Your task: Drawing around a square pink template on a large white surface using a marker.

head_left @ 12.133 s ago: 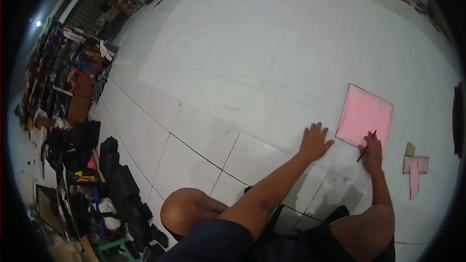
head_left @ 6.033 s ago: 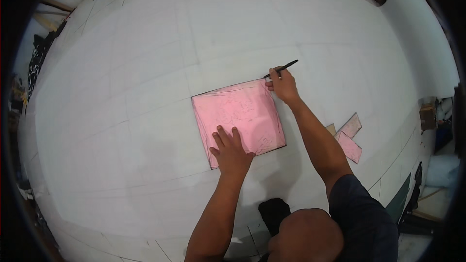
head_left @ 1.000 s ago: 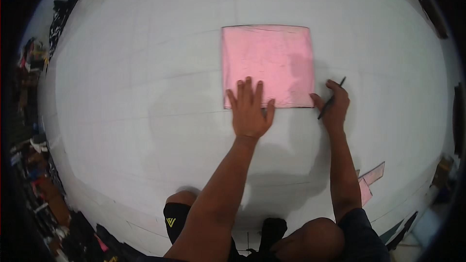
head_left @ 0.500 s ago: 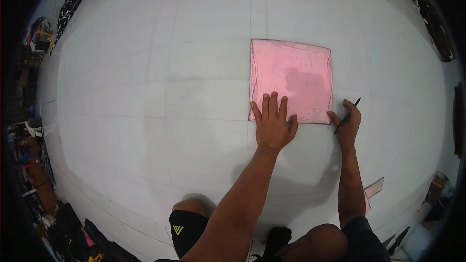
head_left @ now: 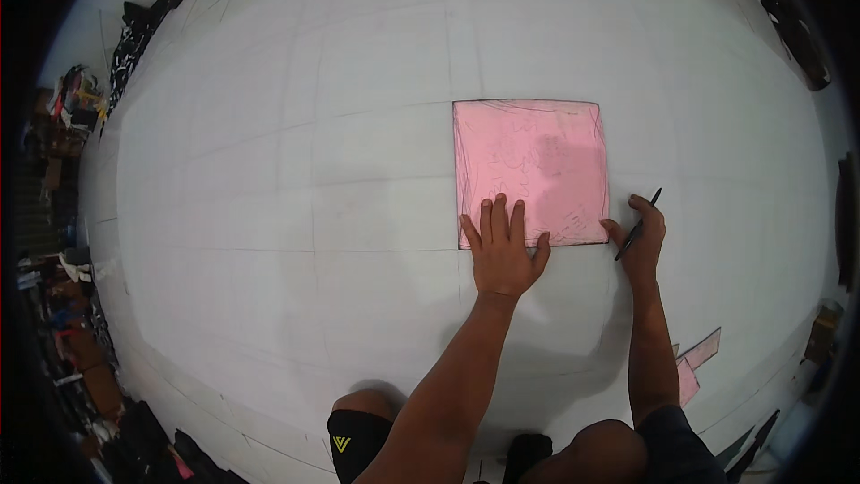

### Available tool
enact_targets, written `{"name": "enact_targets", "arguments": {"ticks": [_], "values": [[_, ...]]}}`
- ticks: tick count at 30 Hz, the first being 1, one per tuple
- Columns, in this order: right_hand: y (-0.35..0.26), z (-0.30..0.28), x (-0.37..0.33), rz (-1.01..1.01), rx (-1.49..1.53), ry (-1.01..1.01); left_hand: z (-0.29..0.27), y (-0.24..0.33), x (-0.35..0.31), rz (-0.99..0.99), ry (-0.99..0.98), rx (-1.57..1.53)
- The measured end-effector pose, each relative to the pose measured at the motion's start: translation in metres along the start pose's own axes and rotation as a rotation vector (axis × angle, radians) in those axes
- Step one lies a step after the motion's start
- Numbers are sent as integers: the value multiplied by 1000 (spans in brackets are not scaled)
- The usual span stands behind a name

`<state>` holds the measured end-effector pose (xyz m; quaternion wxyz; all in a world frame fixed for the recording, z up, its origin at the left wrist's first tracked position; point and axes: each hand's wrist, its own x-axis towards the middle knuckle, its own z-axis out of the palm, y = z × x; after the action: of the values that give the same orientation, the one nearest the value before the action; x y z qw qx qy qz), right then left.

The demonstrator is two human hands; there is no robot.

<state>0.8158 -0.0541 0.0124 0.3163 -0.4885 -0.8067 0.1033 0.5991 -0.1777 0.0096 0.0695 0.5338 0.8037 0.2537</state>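
A square pink sheet (head_left: 528, 157) with dark edges and faint pen scribbles lies flat on a large white surface (head_left: 376, 63). My left hand (head_left: 503, 255) rests on its near edge, fingers spread flat over the pink. Beside its lower right corner is my right hand (head_left: 643, 237), with a slim black pen (head_left: 657, 198) held slantwise in the fingers. The right thumb reaches the sheet's corner. Thin straight lines run across the white surface, some meeting the sheet's corners.
Smaller pink pieces (head_left: 688, 383) lie to the right of my right forearm. My knees are at the near edge. Dark heaped cloth (head_left: 143, 435) and assorted goods line the left side. A cardboard box (head_left: 822, 332) stands at the far right.
The view has shifted a little, so the sheet and both hands appear lower. Both hands keep the same places against the sheet, and the pen stays in the right hand.
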Motion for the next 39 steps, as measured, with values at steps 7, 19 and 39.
{"name": "enact_targets", "arguments": {"ticks": [7, 19, 39], "values": [[-2, -5, 2, 83, -44, -10, 1, 0, 4, 88, 43, 81], [3, -9, -1, 145, -5, -33, 4, 5, 1, 89, 1, 124], [-149, 138, 149, 370, 850, -283, 1, 0, -2, 23, -21, 56]]}}
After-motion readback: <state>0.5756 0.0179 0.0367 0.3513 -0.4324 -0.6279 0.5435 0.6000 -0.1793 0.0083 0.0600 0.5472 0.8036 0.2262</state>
